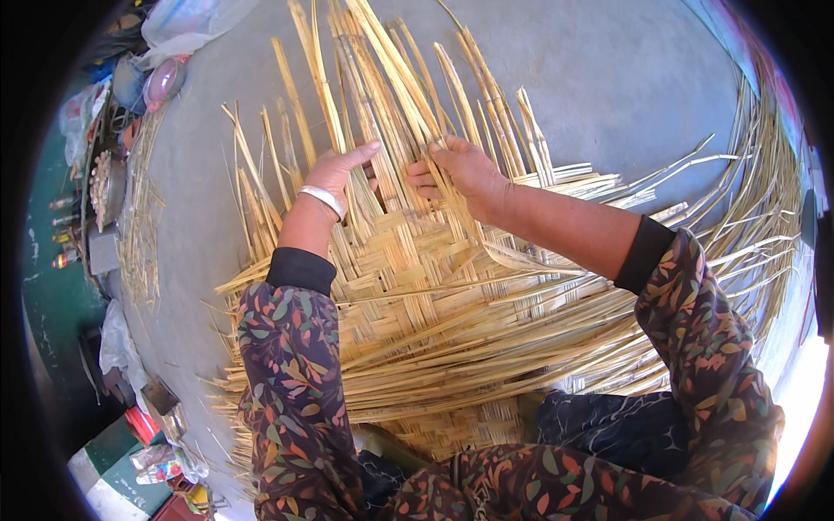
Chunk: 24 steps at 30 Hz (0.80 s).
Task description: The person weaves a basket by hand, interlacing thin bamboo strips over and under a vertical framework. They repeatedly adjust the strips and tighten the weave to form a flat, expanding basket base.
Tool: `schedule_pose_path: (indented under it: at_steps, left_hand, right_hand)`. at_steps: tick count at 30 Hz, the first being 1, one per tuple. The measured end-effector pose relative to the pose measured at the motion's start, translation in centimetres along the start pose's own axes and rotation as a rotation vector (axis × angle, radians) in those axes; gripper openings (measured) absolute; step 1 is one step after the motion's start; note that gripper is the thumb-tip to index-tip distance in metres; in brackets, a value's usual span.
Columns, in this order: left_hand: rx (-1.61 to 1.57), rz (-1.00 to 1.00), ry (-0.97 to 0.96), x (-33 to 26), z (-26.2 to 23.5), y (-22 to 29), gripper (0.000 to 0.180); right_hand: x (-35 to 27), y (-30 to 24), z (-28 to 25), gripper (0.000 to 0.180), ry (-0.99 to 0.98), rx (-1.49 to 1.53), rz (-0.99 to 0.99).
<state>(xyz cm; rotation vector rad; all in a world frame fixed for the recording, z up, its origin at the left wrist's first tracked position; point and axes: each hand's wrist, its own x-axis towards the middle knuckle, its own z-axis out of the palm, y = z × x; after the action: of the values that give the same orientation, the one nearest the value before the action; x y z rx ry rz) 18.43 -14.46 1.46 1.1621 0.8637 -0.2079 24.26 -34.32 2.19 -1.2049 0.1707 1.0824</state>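
Note:
A half-woven mat of flat, pale yellow split-reed strips (408, 260) lies on the floor before me, with loose strip ends fanning out at its far side. My left hand (330, 178), with a silver bangle (323, 201) at the wrist, is closed around upright strips at the left of the middle. Its thumb reaches right across them, and its other fingers are partly hidden behind. My right hand (469, 178) pinches a few long strips (395, 56) between thumb and forefinger, its remaining fingers curled beneath. Between the hands, more strips (378, 113) stand raised from the weave.
Loose long strips (486, 356) lie crosswise over the mat's near part, close to my legs. A large bundle of thin stalks (747, 234) spreads along the right. At the left are scattered stalks (142, 217), plastic bags (187, 26) and a pink-rimmed bowl (165, 82) on grey floor (608, 69).

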Motion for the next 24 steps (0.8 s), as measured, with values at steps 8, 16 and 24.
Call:
schedule_pose_path:
  at_steps: [8,16,24]
  left_hand:
    - [0.138,0.111,-0.062,-0.1,1.0,0.0,0.058]
    - [0.173,0.247,0.114,-0.1,1.2,-1.4,0.055]
    - [-0.004,0.278,-0.179,-2.1,1.7,-0.6,0.037]
  right_hand:
    - [-0.1,0.2,-0.4,0.021,-0.038,-0.004,-0.012]
    - [0.0,0.8,-0.1,0.02,-0.004,0.021,-0.017]
    - [1.3,0.9,-0.8,0.02,-0.016,-0.162,-0.014]
